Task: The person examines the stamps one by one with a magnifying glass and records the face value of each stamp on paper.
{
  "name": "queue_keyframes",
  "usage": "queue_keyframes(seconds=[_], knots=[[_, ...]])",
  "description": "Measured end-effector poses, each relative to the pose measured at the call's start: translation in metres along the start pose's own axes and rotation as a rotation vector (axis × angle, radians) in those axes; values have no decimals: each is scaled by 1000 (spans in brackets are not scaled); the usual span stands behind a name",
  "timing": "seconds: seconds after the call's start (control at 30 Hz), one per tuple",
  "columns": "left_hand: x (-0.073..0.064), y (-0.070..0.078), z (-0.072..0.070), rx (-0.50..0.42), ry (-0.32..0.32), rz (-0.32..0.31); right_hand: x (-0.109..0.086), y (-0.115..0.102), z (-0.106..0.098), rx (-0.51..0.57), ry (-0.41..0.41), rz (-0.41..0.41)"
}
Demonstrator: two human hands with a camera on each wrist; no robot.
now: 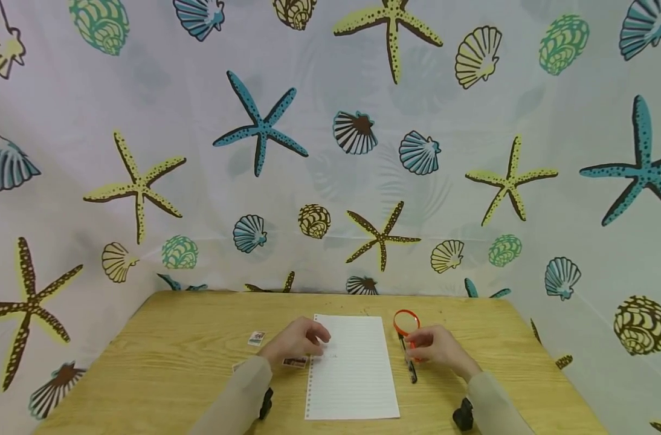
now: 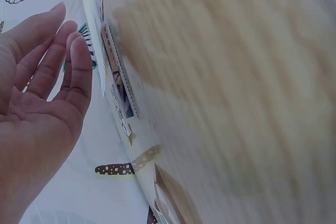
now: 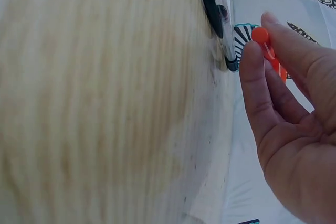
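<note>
In the head view my right hand (image 1: 438, 345) pinches the handle of a red-rimmed magnifying glass (image 1: 407, 323), lens end pointing away from me. The rounded red handle end (image 3: 260, 34) shows between thumb and fingertips in the right wrist view. A black and clear pen (image 1: 411, 370) lies on the table beside that hand. My left hand (image 1: 296, 338) hovers by the left edge of a lined sheet of paper (image 1: 357, 386). Its fingers are loosely bent and hold nothing in the left wrist view. Small handwriting (image 1: 330, 356) is on the sheet near those fingers.
A stamp-like picture (image 1: 257, 338) lies left of my left hand, and a darker one (image 1: 295, 362) lies below it by the paper. Another is partly hidden by my left sleeve (image 1: 238, 386). A shell-and-starfish patterned curtain (image 1: 319, 181) surrounds the wooden table (image 1: 162, 374).
</note>
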State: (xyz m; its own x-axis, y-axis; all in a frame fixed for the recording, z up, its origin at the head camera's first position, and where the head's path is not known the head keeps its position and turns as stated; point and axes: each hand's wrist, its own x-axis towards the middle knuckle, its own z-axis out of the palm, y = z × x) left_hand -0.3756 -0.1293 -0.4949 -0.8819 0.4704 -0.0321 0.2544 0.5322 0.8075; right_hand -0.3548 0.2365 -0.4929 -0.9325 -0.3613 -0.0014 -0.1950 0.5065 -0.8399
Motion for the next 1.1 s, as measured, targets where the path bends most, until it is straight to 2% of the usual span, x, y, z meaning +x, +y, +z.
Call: queue_keyframes(seconds=[0.23, 0.47, 0.6, 0.9, 1.1], knots=[[0, -2, 1, -19, -15, 1, -3, 7, -3, -26, 2, 14], [-1, 0, 0, -19, -74, 48, -6, 14, -11, -65, 5, 34], [-1, 1, 0, -25, -94, 59, -10, 19, -15, -31, -26, 44], [1, 2, 1, -23, -94, 52, -18, 24, -27, 46, -58, 57], [5, 1, 4, 37, -82, -6, -21, 30, -35, 87, -102, 85]])
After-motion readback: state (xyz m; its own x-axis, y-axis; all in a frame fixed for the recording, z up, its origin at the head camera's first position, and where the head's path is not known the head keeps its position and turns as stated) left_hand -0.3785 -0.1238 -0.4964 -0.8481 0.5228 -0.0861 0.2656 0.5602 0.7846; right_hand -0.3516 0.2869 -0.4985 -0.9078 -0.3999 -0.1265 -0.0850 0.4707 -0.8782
